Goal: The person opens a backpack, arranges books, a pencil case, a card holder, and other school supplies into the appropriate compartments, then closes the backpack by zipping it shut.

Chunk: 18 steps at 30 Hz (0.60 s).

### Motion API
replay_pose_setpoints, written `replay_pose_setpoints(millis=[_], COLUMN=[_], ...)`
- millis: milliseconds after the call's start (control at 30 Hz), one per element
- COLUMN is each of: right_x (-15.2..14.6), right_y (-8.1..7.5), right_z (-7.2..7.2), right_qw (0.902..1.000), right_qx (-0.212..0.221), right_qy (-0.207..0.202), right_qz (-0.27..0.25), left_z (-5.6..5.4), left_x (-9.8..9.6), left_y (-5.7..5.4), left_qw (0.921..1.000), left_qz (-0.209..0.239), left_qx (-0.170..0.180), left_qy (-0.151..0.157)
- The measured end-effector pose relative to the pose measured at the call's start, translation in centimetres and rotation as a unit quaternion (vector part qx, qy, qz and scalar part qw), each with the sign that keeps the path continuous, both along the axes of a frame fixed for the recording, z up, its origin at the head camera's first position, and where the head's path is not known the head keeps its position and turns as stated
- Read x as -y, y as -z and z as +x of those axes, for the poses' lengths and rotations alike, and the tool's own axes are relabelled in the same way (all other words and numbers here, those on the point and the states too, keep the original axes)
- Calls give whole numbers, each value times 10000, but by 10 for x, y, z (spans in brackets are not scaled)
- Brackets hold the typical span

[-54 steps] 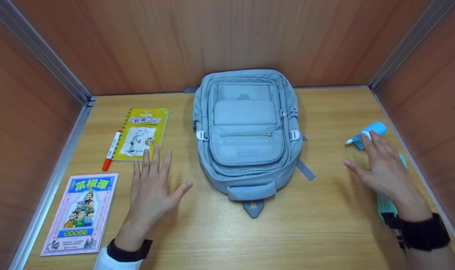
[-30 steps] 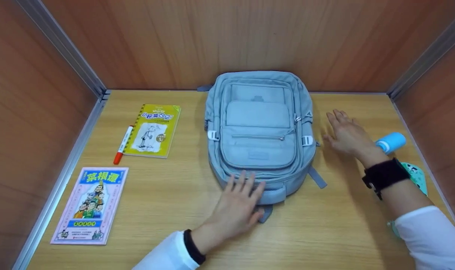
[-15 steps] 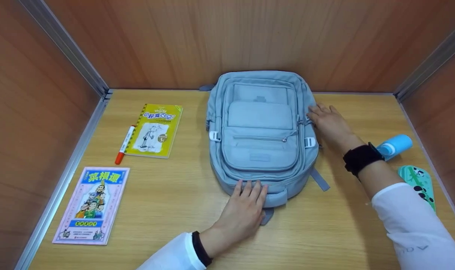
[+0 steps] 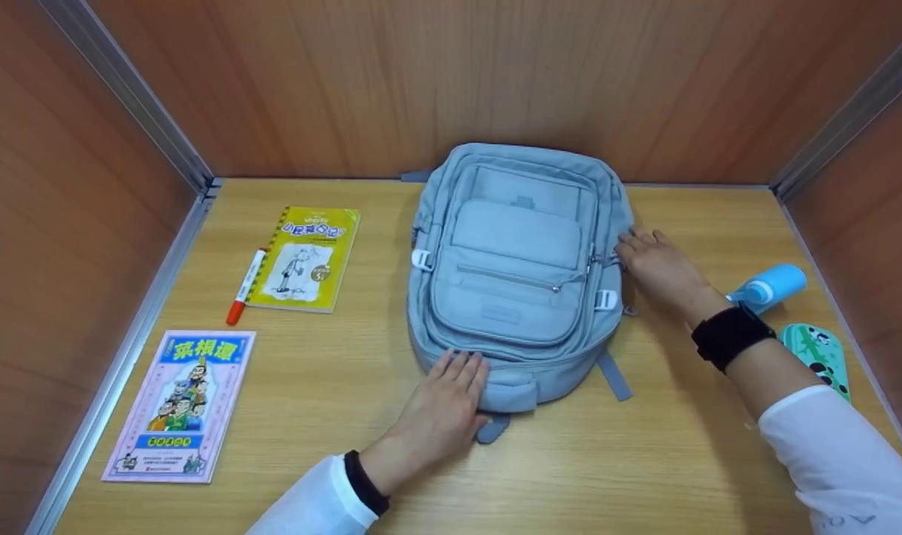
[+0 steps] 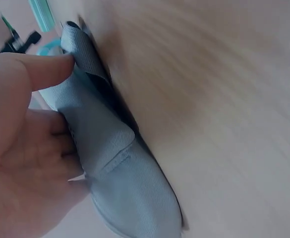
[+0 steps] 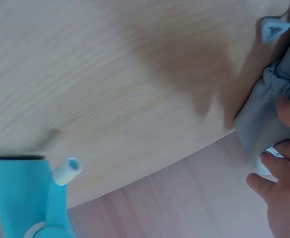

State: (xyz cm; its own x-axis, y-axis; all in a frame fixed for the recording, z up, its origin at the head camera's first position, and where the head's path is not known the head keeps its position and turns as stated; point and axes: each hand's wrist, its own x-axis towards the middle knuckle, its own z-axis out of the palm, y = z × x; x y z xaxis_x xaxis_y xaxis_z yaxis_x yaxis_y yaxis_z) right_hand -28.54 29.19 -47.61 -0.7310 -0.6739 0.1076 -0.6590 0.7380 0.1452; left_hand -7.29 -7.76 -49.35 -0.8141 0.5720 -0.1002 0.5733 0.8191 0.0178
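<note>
A grey-blue backpack [image 4: 518,230] lies front up on the table, its top turned slightly rightward toward the back wall. My left hand [image 4: 436,412] rests on its near end, beside the carry handle [image 4: 507,396], with straight fingers over the fabric. In the left wrist view, the thumb [image 5: 53,72] reaches along the lower side of that end. At the backpack's right side, above the white buckle [image 4: 606,300], my right hand [image 4: 659,267] touches the edge with its fingertips. The right wrist view shows loosely bent fingers [image 6: 281,168] against the grey fabric [image 6: 263,116].
Left of the backpack lie a yellow book [image 4: 302,256], a red-capped marker [image 4: 247,286] and a pink book [image 4: 180,405]. On the right are a light-blue bottle [image 4: 778,286] with a white spout and a green panda-print case [image 4: 819,353]. Wooden panels [image 4: 495,82] enclose the back and sides.
Both hands have come to the backpack, the left from near the yellow book, the right from over the bottle. The backpack has turned slightly clockwise, its near end shifting left.
</note>
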Motion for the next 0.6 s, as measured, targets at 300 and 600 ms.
replay_pose_setpoints(millis=[300, 600], right_x=[-6, -3], right_y=[3, 2], right_z=[23, 44], right_qw=[9986, 9945], right_qx=[-327, -625], right_qy=[-350, -844], right_qz=[-238, 6], left_z=[-14, -29], left_x=[30, 52], left_y=[0, -4], left_qw=[9963, 9895], left_qz=[671, 998], left_qx=[450, 891], left_qy=[-289, -540])
